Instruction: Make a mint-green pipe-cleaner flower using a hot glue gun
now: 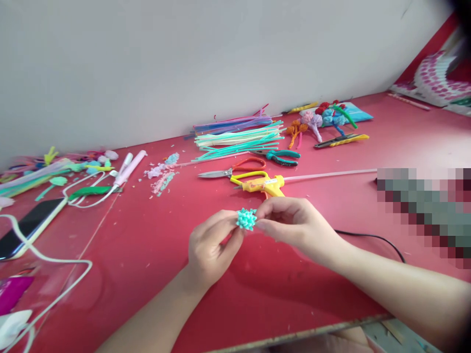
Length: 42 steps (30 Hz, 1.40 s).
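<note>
A small turquoise pipe-cleaner flower (246, 219) with many pointed petals is held up over the red table (147, 274). My left hand (215, 242) pinches its left side between thumb and fingers. From the right, my right hand (290, 220) has thumb and index finger closed at the petals' edge. Just beyond the hands lies a yellow glue gun (264, 185) with a long pale glue stick in its back. Scissors (235, 172) with red and yellow handles lie behind it, and teal-handled pliers (282, 157) lie farther back.
Bundles of pipe cleaners (239, 135) lie along the wall. Finished fuzzy flowers (312, 120) and a yellow utility knife (342, 141) are at back right. Fluff scraps (164, 171), a phone (31, 225), a white cable (55, 260) and a pink tool (128, 169) are on the left.
</note>
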Tool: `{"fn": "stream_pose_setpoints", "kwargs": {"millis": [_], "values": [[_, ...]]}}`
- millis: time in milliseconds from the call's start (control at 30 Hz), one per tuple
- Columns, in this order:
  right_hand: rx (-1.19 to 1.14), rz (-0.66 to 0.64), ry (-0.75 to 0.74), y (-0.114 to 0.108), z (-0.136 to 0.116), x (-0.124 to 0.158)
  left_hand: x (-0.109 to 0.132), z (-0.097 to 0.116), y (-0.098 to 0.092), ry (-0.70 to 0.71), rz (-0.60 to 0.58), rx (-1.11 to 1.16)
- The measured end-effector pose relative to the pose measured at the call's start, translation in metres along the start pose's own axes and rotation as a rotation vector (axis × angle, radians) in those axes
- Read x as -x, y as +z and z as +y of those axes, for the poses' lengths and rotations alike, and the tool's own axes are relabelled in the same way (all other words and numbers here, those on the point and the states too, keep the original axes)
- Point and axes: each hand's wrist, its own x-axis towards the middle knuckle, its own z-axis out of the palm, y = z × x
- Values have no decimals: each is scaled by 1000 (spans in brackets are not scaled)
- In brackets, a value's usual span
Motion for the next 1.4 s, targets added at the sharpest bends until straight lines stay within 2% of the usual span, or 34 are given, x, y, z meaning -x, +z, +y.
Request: {"fn": "stream_pose_setpoints", "kwargs": {"millis": [367,533,700,800,867,900,967,1000,1033,1100,1167,1267,1333,1400], "values": [[32,9,-18,-1,0,0,-1,1,0,79,-6,-117],[47,19,-32,-1,0,-1,-2,2,0,34,-7,-121],[71,-4,-63,-1,1,-1,-2,4,1,-21,5,-33],[154,37,-97,-7,-4,-1,0,4,1,-64,23,25],[330,133,-138,-16,-8,-3,3,2,1,-129,42,75],[474,223,-176,-21,-10,-5,4,1,1,-176,47,113],[909,377,-213,-33,-11,-11,4,1,1,-280,48,207],[1126,425,-179,-38,-11,-14,3,1,1,-335,45,262],[1287,434,-76,-43,-9,-18,2,2,2,-391,46,321],[1456,324,134,-49,-3,-24,-2,4,3,-516,52,458],[1506,259,184,-52,4,-29,-7,5,4,-635,50,619],[1448,235,148,-53,13,-32,-12,3,4,-756,66,824],[1298,258,134,-54,17,-34,-13,1,4,-791,55,909],[1052,307,139,-55,17,-35,-14,-2,4,-806,51,955]]}}
